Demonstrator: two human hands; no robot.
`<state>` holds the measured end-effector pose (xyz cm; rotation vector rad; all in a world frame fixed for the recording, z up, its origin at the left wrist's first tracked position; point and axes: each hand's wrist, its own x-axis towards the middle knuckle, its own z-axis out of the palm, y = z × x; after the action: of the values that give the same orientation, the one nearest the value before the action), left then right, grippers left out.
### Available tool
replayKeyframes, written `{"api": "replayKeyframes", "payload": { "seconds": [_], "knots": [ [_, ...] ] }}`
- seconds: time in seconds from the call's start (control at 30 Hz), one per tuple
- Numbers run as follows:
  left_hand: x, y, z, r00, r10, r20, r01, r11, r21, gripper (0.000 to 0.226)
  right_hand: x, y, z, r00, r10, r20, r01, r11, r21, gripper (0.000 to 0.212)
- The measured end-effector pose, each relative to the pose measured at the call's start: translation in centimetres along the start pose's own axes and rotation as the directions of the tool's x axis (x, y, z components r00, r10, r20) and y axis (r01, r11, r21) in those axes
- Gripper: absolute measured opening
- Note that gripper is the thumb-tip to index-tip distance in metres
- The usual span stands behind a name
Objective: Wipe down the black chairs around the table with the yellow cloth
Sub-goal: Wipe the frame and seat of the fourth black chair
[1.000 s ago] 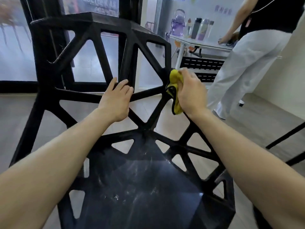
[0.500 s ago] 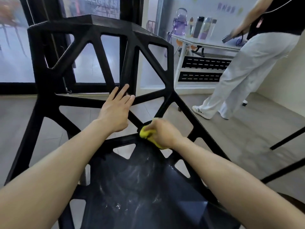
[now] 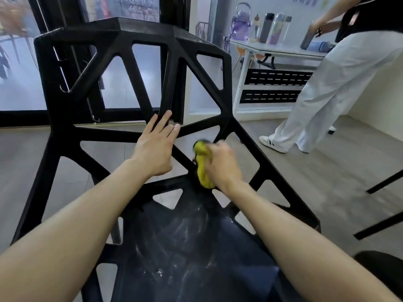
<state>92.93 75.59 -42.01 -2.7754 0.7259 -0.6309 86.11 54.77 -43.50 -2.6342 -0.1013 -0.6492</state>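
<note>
Closest to you is the seat of the black chair [image 3: 185, 247], its dark surface streaked with pale scuffs and dusty smears, and both your bare forearms reach out over it. Your right hand [image 3: 222, 166] is curled closed around the bunched yellow cloth [image 3: 202, 166], which it presses against a diagonal strut where the seat meets the backrest; the hand is blurred, so you cannot make out its separate fingers, but the cloth bulges out to the left of the fist and below it. Just beside it, your left hand [image 3: 154, 149] lies flat and open on the chair's lattice, fingers straight and slightly spread, their tips touching the horizontal bar at the junction of the upright struts; it grips nothing. The two hands are near each other but apart. Beyond them the backrest rises as a frame of triangular openings, with grey floor [image 3: 327, 171] showing through the gaps. Behind the chair stands a dark-framed glass door [image 3: 122, 83]. Farther off to the right a white table [image 3: 279, 49] carries a purple kettle-shaped jug [image 3: 239, 27] and several bottles [image 3: 274, 27], and another person in white trousers [image 3: 327, 88] stands at it, hands at the tabletop.
</note>
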Motion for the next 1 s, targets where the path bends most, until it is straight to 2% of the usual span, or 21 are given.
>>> {"api": "replayKeyframes", "payload": {
  "seconds": [0.03,0.1,0.13,0.17,0.2,0.27,0.3,0.33,0.37,0.43,0.47,0.5,0.53,0.6,0.63,0.7,0.73,0.77,0.8,0.87,1.0],
  "knots": [
    [0.0,0.0,-0.1,1.0,-0.003,0.003,0.003,1.0,-0.001,0.097,1.6,-0.2,-1.4,0.985,0.042,-0.166,-0.036,0.998,0.042,0.032],
    [0.1,0.1,0.0,1.0,-0.007,-0.004,0.007,1.0,-0.006,0.098,5.1,-0.4,-3.6,0.888,0.117,-0.444,-0.079,0.991,0.104,0.035],
    [0.1,0.1,0.1,1.0,-0.004,-0.006,0.004,1.0,-0.008,0.098,6.1,-0.6,-3.8,0.854,0.131,-0.504,-0.077,0.989,0.125,0.037],
    [0.1,0.1,0.1,1.0,-0.001,-0.005,0.001,1.0,-0.012,0.1,6.3,-0.8,-3.1,0.859,0.109,-0.501,-0.066,0.992,0.103,0.04],
    [0.0,-0.1,0.1,1.0,0.001,-0.007,-0.001,1.0,-0.021,0.101,5.8,-0.9,-1.6,0.895,0.041,-0.443,-0.022,0.999,0.047,0.045],
    [0.0,-0.4,0.2,1.0,0.007,-0.009,-0.007,0.999,-0.04,0.106,3.1,-0.4,1.7,0.985,-0.115,-0.13,0.116,0.993,0.0,0.052],
    [-0.1,-0.5,0.2,1.0,0.011,-0.009,-0.011,0.999,-0.041,0.108,1.8,0.3,2.4,0.985,-0.163,0.048,0.164,0.987,-0.003,0.05],
    [-0.1,-0.5,0.0,1.0,0.018,-0.006,-0.018,0.999,-0.036,0.11,1.2,1.1,2.3,0.97,-0.196,0.145,0.2,0.98,-0.014,0.046],
    [-0.2,-0.4,0.0,1.0,0.024,0.0,-0.024,0.999,-0.029,0.113,1.2,1.4,1.4,0.974,-0.192,0.117,0.197,0.98,-0.03,0.044],
    [0.0,-0.1,0.1,1.0,0.016,-0.011,-0.016,1.0,-0.016,0.115,2.4,1.4,-0.9,0.978,-0.131,-0.163,0.124,0.991,-0.053,0.043],
    [0.0,-0.2,0.1,1.0,0.006,-0.013,-0.006,1.0,-0.009,0.116,3.3,1.0,-2.0,0.941,-0.12,-0.316,0.101,0.992,-0.076,0.042],
    [0.0,-0.3,0.2,1.0,0.004,-0.006,-0.004,1.0,-0.007,0.116,4.0,0.8,-2.8,0.906,-0.105,-0.41,0.069,0.992,-0.102,0.042],
    [0.1,-0.4,0.2,1.0,0.011,0.005,-0.011,1.0,-0.007,0.115,4.3,1.0,-2.9,0.902,-0.089,-0.423,0.039,0.991,-0.126,0.043],
    [0.0,-0.4,0.1,0.999,0.01,0.037,-0.01,1.0,-0.008,0.115,2.5,2.0,-0.9,0.97,-0.051,-0.24,0.012,0.987,-0.162,0.052],
    [-0.1,-0.3,0.1,0.998,0.008,0.055,-0.007,1.0,-0.004,0.114,0.5,2.3,0.7,0.997,-0.041,-0.059,0.032,0.99,-0.14,0.056],
    [-0.1,-0.5,-0.4,0.997,0.017,0.075,-0.019,1.0,0.017,0.112,-3.1,2.3,3.2,0.964,-0.139,0.225,0.17,0.977,-0.125,0.052],
    [-0.1,-0.6,-0.8,0.996,0.033,0.088,-0.034,0.999,0.018,0.111,-3.4,2.1,3.6,0.949,-0.18,0.259,0.221,0.965,-0.138,0.046],
    [-0.2,-0.7,-1.3,0.993,0.053,0.107,-0.054,0.998,0.013,0.11,-2.5,1.5,3.3,0.955,-0.169,0.244,0.2,0.974,-0.109,0.04],
    [-0.3,-1.0,-1.8,0.989,0.07,0.132,-0.072,0.997,0.011,0.108,-1.3,0.7,2.8,0.964,-0.159,0.214,0.175,0.983,-0.055,0.036],
    [-1.2,-1.5,-2.6,0.974,0.103,0.201,-0.101,0.995,-0.021,0.102,0.1,-0.4,2.8,0.964,-0.223,0.146,0.23,0.973,-0.033,0.035],
    [-6.9,-2.0,-3.2,0.951,0.117,0.287,-0.087,0.989,-0.115,0.081,-2.6,1.4,6.4,0.894,-0.333,0.301,0.374,0.923,-0.088,0.033]
  ]
}}
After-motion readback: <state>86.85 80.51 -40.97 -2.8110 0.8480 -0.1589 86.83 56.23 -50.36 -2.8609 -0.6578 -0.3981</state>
